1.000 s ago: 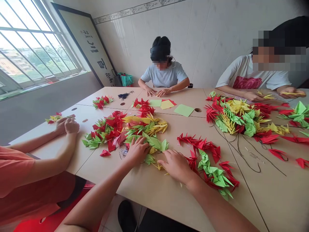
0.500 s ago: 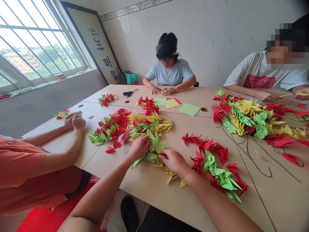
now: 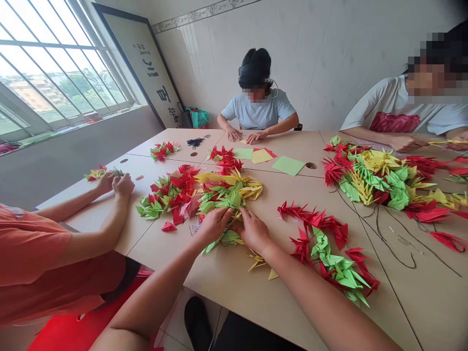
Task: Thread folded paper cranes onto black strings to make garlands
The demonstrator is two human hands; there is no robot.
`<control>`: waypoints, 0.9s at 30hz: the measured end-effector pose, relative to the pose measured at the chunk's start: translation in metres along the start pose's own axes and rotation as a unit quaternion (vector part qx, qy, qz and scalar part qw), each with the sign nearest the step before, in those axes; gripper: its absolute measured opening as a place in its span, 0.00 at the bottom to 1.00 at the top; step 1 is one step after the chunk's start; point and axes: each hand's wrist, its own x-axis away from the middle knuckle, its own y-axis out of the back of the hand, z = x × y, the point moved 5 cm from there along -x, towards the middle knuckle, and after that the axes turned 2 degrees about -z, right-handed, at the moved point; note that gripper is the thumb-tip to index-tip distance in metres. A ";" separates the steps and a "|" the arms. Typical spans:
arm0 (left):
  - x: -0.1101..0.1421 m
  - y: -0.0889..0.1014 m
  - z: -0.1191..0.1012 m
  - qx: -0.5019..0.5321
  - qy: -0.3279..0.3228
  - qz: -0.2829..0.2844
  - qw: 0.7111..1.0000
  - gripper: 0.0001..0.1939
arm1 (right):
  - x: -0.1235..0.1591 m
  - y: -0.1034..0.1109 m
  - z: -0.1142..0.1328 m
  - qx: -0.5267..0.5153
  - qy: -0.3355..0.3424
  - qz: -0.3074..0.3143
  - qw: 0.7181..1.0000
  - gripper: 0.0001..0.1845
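My left hand (image 3: 215,225) is closed, its fingertips pinching at a string of folded paper cranes near the table's front. My right hand (image 3: 255,233) meets it from the other side, fingers also curled in. Between and around them is the string of green and yellow paper cranes (image 3: 230,237); the exact pinch point is hidden by my fingers. Just beyond lies a heap of red, green and yellow paper cranes (image 3: 181,183). To the right of my forearm curves a strand of red and green paper cranes (image 3: 334,261).
Square paper sheets (image 3: 288,165) lie farther back. Dark cords and a needle-like wire (image 3: 405,240) rest at right beside a large crane pile (image 3: 376,178). A person (image 3: 258,109) works opposite, one sits at right, and another's hands (image 3: 117,185) work at left.
My right hand has moved up and left, and my left hand slightly down, so the two now meet over the green and yellow cranes. The person opposite has shifted a hand.
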 end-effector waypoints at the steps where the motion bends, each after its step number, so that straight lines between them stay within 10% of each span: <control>1: 0.000 0.000 0.000 0.007 0.001 -0.003 1.000 0.20 | -0.002 -0.001 0.000 0.004 -0.003 -0.001 1.000 0.28; 6: 0.002 0.002 0.003 0.034 0.019 -0.019 0.999 0.21 | -0.007 -0.005 -0.003 0.003 -0.001 0.012 1.000 0.13; 19: 0.000 0.006 0.020 0.120 0.044 -0.046 0.991 0.26 | 0.001 0.003 -0.045 -0.093 -0.017 0.040 0.995 0.12; 27: 0.002 0.006 0.018 0.155 0.039 -0.049 0.986 0.27 | -0.003 0.013 -0.020 -0.005 0.023 -0.058 0.998 0.15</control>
